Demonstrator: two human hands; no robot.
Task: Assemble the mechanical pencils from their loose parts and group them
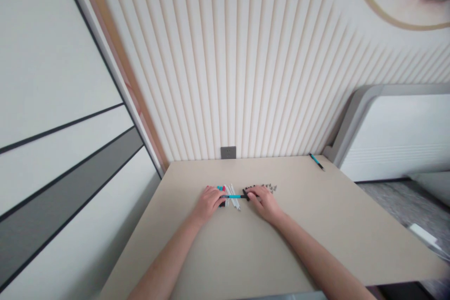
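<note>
A blue-and-black pen (pixel 235 196) lies crosswise between my hands, just over the table. My left hand (pixel 208 202) is closed on its left end, and my right hand (pixel 265 202) pinches around its black right end. Under the pen are several thin white sticks like pen refills (pixel 232 202). Teal and red pen pieces (pixel 221 188) show beside my left fingers, mostly hidden by the hand. Small black pieces (pixel 250 187) and grey cone-shaped tips (pixel 273 188) lie behind my right hand, partly covered by it.
Another blue-and-black pen (pixel 317 162) lies at the far right corner of the beige table (pixel 239 253). A dark wall socket (pixel 228 152) sits behind the back edge. To the left stands a white-and-grey cabinet (pixel 70 187); a bed headboard (pixel 397 131) is at right.
</note>
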